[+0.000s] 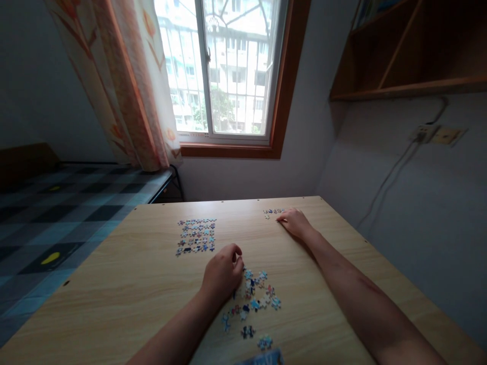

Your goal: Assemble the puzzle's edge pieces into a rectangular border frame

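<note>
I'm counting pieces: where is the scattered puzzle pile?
Head view: the scattered pile lies on the table, lower centre, below and right of the left hand.

A window with an orange-brown wooden frame is set in the pale wall, and metal bars, a light building and a green tree show through its glass. A curtain with orange flowers hangs at its left side, near a bed with a checked sheet bearing yellow shapes. On the right, a brown wooden shelf is mounted above a socket, from which a cord hangs down.
</note>
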Tool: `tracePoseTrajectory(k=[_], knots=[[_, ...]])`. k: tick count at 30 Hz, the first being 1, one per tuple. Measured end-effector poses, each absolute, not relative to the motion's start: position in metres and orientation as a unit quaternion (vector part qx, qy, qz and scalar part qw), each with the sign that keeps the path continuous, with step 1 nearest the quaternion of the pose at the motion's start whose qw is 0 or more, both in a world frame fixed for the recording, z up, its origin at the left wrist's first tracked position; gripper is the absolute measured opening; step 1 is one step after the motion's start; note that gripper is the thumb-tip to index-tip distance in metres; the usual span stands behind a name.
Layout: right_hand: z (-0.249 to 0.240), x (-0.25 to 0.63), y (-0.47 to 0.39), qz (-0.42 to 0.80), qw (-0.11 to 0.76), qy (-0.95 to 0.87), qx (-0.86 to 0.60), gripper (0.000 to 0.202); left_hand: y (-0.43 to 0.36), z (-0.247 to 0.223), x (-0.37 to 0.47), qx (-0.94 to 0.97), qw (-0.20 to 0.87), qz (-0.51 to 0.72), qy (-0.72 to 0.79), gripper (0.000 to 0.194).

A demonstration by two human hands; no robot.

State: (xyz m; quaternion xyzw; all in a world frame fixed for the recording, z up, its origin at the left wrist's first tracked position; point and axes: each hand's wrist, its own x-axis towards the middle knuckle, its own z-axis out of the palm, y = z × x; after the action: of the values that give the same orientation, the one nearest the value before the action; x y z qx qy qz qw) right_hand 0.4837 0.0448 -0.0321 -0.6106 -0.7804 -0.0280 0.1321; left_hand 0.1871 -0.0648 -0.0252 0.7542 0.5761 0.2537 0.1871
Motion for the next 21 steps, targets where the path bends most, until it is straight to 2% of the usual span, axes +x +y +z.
tracePoseTrajectory(k=[11, 21], knots=[[-0.047, 0.463, 0.053, -0.066, 0.172, -0.751, -0.634, 0.022, -0.066, -0.024, 0.188, 0.764, 0.173, 0.229, 0.578, 0.013], [-0.052, 0.474, 0.056, -0.086, 0.246, -0.724, -0.639, 0.026, -0.066, -0.025, 0.188, 0.763, 0.181, 0.226, 0.578, 0.02]])
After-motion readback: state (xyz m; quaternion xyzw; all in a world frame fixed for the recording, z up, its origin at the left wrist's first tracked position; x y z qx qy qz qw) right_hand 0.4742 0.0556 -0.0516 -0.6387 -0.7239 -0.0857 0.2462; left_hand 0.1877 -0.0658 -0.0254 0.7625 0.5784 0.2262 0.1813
